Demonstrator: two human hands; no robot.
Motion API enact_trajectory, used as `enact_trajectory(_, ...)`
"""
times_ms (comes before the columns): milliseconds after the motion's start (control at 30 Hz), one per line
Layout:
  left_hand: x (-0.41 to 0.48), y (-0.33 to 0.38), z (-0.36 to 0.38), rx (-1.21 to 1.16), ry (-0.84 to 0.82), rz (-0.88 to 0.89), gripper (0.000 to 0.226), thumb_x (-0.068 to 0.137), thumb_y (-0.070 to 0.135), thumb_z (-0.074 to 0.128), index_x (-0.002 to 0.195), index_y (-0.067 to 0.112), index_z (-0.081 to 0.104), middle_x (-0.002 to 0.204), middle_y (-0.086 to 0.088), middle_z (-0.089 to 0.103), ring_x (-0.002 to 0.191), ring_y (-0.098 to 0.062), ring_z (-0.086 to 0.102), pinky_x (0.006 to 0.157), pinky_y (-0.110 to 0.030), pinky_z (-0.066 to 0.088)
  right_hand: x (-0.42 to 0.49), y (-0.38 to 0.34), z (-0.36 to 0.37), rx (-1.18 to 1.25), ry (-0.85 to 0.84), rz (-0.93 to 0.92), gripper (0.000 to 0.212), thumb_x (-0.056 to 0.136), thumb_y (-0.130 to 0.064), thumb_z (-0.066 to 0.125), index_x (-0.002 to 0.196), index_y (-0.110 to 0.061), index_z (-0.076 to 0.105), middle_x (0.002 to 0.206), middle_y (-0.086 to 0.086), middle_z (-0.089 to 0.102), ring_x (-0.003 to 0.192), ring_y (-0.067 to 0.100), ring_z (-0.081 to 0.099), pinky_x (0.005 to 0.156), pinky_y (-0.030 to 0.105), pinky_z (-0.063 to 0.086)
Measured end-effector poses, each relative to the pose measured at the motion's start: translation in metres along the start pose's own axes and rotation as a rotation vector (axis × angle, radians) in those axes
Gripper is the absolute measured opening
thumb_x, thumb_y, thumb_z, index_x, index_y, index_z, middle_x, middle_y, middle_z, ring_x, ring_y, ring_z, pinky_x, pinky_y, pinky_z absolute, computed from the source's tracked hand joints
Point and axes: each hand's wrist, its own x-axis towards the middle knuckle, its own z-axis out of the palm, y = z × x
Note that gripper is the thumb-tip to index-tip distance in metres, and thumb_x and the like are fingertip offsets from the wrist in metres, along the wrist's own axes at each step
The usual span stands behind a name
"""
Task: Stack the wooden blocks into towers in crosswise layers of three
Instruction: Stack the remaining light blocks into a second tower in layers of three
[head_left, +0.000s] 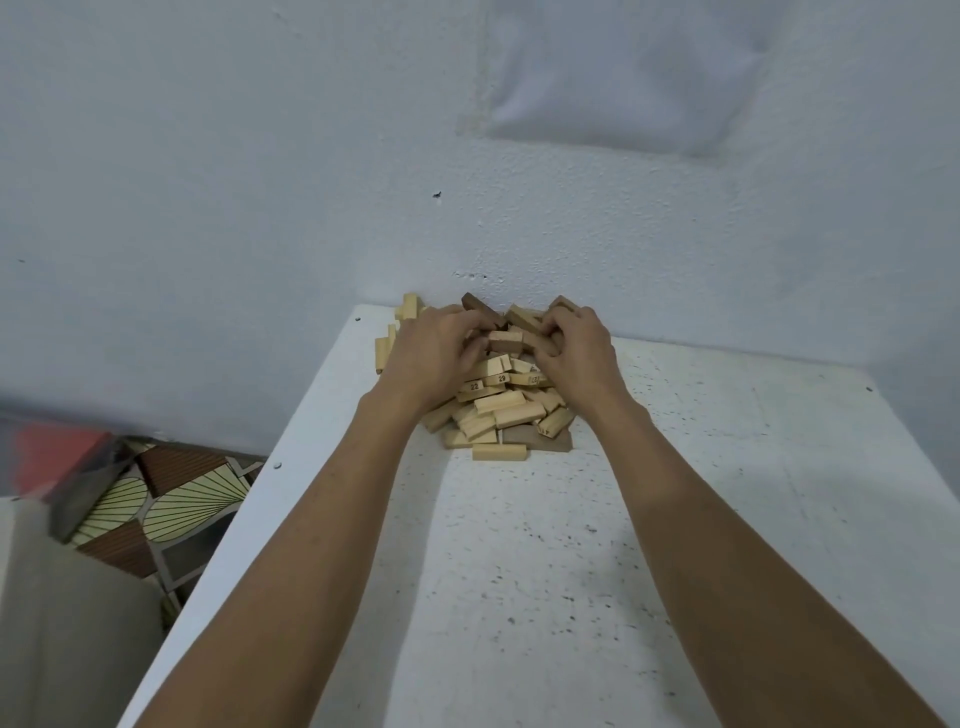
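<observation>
Both your hands are buried in the blocks (506, 410), which lie loose on the desk (701, 493), between and just under your palms and hard against the wall (260, 156). Your left hand (434, 348) curls its fingers round a pale block (505, 340) at the top. Your right hand (579, 345) is clenched on blocks too, though I can't tell which. They look light, stiff and smooth, so likely to slide. Pinch each by its long sides, mid-length.

Single head-worn view: the white table (675, 519) is seen from above its near edge, at close range, facing forward and down toward the wall (260, 182) behind the table.
</observation>
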Motion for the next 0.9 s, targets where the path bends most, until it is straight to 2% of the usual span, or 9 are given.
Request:
enact_trajectory(133,-0.004,0.001,-0.001,-0.014,0.010,0.017,0.023,0.096,0.019,0.057,0.115,0.018,0.070,0.096,-0.001,0.065,0.093,-0.024,0.060,0.069,-0.031,0.031,0.001,0.007,-0.001,0.060,0.021,-0.019,0.007,0.086,-0.013,0.073,0.091,-0.012,0.068,0.100,0.007,0.062,0.100,0.020,0.055,0.076,0.025,0.040)
enact_trajectory(267,-0.007,-0.002,-0.001,-0.027,0.021,0.002,0.024,0.097,0.020,0.058,0.117,0.020,0.070,0.098,-0.002,0.067,0.092,-0.023,0.060,0.069,-0.030,0.032,-0.008,0.008,-0.008,0.141,0.060,-0.015,0.015,0.087,-0.025,0.075,0.093,-0.011,0.072,0.099,0.004,0.065,0.099,0.017,0.057,0.082,0.026,0.044)
enact_trajectory(400,-0.016,0.000,-0.006,-0.087,0.066,-0.020,0.023,0.097,0.022,0.058,0.117,0.020,0.070,0.093,0.001,0.065,0.089,-0.020,0.060,0.069,-0.027,0.033,-0.026,0.000,-0.023,0.211,0.136,0.010,0.014,0.087,-0.019,0.075,0.098,-0.011,0.074,0.101,0.002,0.066,0.097,0.012,0.060,0.080,0.005,0.039)
enact_trajectory(467,-0.024,0.005,-0.012,-0.109,0.099,-0.020,0.023,0.097,0.023,0.057,0.116,0.020,0.070,0.090,0.005,0.061,0.088,-0.019,0.059,0.069,-0.028,0.035,-0.042,-0.008,-0.032,0.262,0.181,0.030,0.013,0.087,-0.016,0.074,0.099,-0.011,0.075,0.101,0.001,0.066,0.098,0.011,0.060,0.082,0.006,0.040)
enact_trajectory(567,-0.042,0.015,-0.024,-0.155,0.143,-0.009,0.021,0.097,0.025,0.058,0.115,0.021,0.070,0.092,0.003,0.066,0.088,-0.017,0.060,0.071,-0.031,0.042,-0.073,-0.020,-0.044,0.355,0.226,0.084,0.010,0.088,-0.019,0.074,0.097,-0.015,0.074,0.102,-0.004,0.067,0.097,0.005,0.060,0.090,0.018,0.046)
enact_trajectory(700,-0.079,0.038,-0.038,-0.283,0.136,-0.035,0.020,0.098,0.026,0.060,0.113,0.020,0.071,0.097,0.005,0.071,0.087,-0.013,0.062,0.079,-0.039,0.051,-0.123,-0.032,-0.054,0.375,0.231,0.156,0.009,0.090,-0.026,0.071,0.097,-0.021,0.073,0.100,-0.006,0.066,0.090,-0.007,0.056,0.076,0.004,0.040)
enact_trajectory(800,-0.113,0.060,-0.042,-0.362,0.104,-0.097,0.018,0.098,0.026,0.060,0.110,0.020,0.072,0.096,0.010,0.071,0.084,-0.007,0.061,0.076,-0.033,0.051,-0.164,-0.040,-0.062,0.358,0.219,0.181,0.008,0.091,-0.024,0.070,0.098,-0.021,0.072,0.099,-0.005,0.065,0.090,-0.008,0.055,0.072,0.003,0.040)
enact_trajectory(900,-0.150,0.083,-0.040,-0.405,0.061,-0.199,0.021,0.096,0.028,0.062,0.114,0.023,0.072,0.096,0.013,0.070,0.083,-0.001,0.062,0.071,-0.020,0.049,-0.204,-0.047,-0.071,0.327,0.175,0.183,0.012,0.089,-0.035,0.070,0.095,-0.024,0.071,0.095,-0.009,0.062,0.090,-0.001,0.058,0.071,0.004,0.041)
